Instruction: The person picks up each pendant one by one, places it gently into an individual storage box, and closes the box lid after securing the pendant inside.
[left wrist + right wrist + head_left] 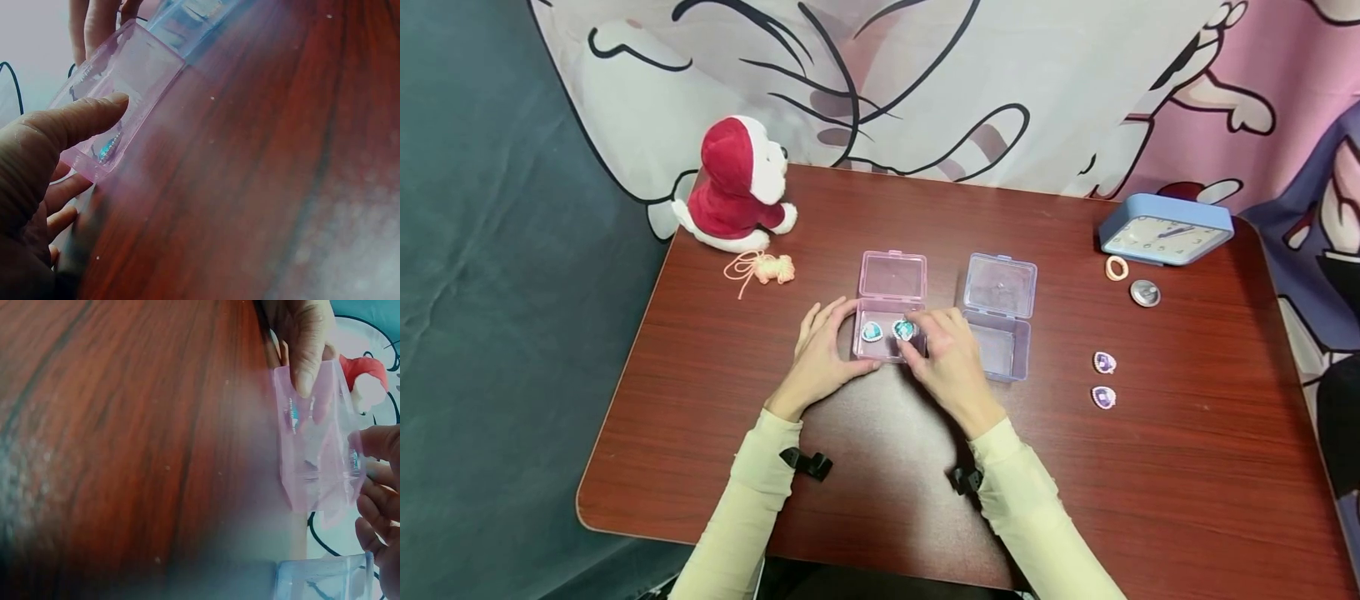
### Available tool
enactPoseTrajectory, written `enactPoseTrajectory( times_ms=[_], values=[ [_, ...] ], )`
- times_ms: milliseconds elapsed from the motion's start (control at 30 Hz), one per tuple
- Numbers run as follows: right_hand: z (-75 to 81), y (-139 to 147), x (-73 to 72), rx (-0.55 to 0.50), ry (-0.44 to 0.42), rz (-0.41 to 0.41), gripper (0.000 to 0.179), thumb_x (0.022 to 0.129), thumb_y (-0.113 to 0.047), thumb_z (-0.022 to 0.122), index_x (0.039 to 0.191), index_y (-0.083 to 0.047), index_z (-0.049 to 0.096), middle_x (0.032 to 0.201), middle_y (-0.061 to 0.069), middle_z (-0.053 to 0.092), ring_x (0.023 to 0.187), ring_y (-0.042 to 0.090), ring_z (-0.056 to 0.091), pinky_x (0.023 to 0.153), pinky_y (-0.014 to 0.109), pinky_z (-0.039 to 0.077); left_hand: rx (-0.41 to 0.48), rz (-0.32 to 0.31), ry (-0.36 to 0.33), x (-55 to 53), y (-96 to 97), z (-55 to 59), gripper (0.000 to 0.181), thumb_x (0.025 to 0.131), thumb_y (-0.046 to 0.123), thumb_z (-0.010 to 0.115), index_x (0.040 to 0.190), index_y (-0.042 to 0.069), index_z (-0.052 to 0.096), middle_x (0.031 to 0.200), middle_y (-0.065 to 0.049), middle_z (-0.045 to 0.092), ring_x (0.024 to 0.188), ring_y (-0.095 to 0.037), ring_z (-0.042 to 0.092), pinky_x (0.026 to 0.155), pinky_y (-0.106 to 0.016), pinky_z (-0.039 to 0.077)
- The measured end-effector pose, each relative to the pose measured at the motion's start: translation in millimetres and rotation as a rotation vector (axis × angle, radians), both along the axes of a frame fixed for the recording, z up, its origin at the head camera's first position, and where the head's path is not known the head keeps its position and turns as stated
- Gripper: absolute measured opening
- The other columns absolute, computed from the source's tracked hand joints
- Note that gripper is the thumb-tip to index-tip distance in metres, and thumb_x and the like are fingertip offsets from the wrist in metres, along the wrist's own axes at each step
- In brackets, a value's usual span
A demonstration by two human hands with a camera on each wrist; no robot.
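A small pink see-through plastic box [887,350] stands on the table with its lid [892,277] raised at the back. My left hand [822,362] grips its left end, the thumb [94,119] along the front wall and the fingers around the far side. One teal heart-shaped gem [872,332] with a pale beaded edge lies inside at the left. Over the box's right half, my right hand [951,358] pinches a second teal gem [903,330] between thumb and fingers. In the right wrist view that gem shows only partly at the fingertips.
A blue-purple box [1006,375], lid up, stands right of the pink one. Two purple gems [1104,362], a round tin [1145,293], a wooden ring [1117,267] and a blue clock [1172,237] lie farther right. Back left are a plush toy [730,196] and a corded figure [775,268].
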State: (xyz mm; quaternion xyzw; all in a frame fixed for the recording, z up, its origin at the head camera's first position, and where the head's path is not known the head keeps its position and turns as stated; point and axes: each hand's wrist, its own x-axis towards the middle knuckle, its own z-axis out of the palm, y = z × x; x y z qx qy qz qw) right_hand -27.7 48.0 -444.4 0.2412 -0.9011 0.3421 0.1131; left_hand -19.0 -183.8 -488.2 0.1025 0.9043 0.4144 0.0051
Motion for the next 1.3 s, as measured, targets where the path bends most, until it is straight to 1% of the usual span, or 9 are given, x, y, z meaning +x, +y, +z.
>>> enactPoseTrajectory(
  times_ms=[133,267,533,867,1000,1133,1300],
  values=[
    [-2.0,-2,-2.1,0.010,-0.002,-0.014,0.038,0.084,-0.012,0.088,0.117,0.001,0.075,0.107,0.013,0.077,0.101,0.032,0.059,0.087,0.046,0.052,0.005,0.000,0.004,-0.2,0.9,0.7,0.096,0.074,0.041,0.094,0.155,0.014,0.048,0.158,-0.014,0.051,0.155,-0.029,0.035,0.131,-0.047,0.005],
    [-2.6,-3,-3.9,0.024,-0.005,-0.026,0.038,0.083,-0.014,0.089,0.116,-0.001,0.076,0.103,0.011,0.077,0.098,0.032,0.058,0.084,0.046,0.050,0.006,-0.003,0.005,-0.2,1.2,0.9,0.096,0.075,0.040,0.094,0.155,0.014,0.048,0.157,-0.013,0.052,0.155,-0.029,0.035,0.132,-0.047,0.005],
    [-1.3,-5,-6.4,0.054,-0.053,-0.049,0.038,0.083,-0.017,0.090,0.116,-0.004,0.077,0.104,0.009,0.078,0.100,0.031,0.057,0.082,0.047,0.050,0.003,-0.002,0.008,0.1,0.6,1.7,0.097,0.075,0.042,0.095,0.155,0.014,0.048,0.158,-0.013,0.052,0.155,-0.028,0.036,0.132,-0.046,0.005],
    [-1.5,-5,-6.8,0.060,-0.061,-0.065,0.037,0.083,-0.016,0.089,0.116,-0.003,0.077,0.102,0.010,0.078,0.101,0.032,0.058,0.083,0.048,0.050,-0.008,-0.003,0.007,-0.5,0.8,1.6,0.097,0.074,0.040,0.095,0.155,0.014,0.049,0.157,-0.012,0.054,0.154,-0.028,0.036,0.132,-0.046,0.004],
    [-1.5,-2,-5.6,0.036,-0.048,-0.061,0.036,0.083,-0.013,0.088,0.115,-0.001,0.077,0.102,0.012,0.078,0.102,0.034,0.058,0.086,0.050,0.050,-0.005,-0.009,0.020,-1.0,1.4,1.3,0.096,0.075,0.041,0.095,0.155,0.014,0.049,0.156,-0.012,0.055,0.154,-0.029,0.036,0.131,-0.047,0.005],
    [1.3,5,-2.6,-0.022,-0.007,-0.071,0.034,0.082,-0.010,0.087,0.113,0.000,0.076,0.101,0.015,0.077,0.100,0.037,0.059,0.088,0.052,0.049,-0.004,-0.010,0.021,-0.8,1.3,0.4,0.096,0.074,0.041,0.095,0.154,0.014,0.049,0.156,-0.011,0.055,0.154,-0.028,0.036,0.131,-0.046,0.005],
    [9.2,24,3.3,-0.094,0.044,-0.122,0.033,0.081,-0.009,0.087,0.111,0.001,0.077,0.103,0.017,0.077,0.099,0.039,0.059,0.086,0.053,0.050,-0.008,-0.004,0.002,-0.6,0.3,-1.0,0.097,0.074,0.040,0.096,0.155,0.015,0.048,0.157,-0.010,0.055,0.155,-0.027,0.035,0.131,-0.044,0.004]
  ],
)
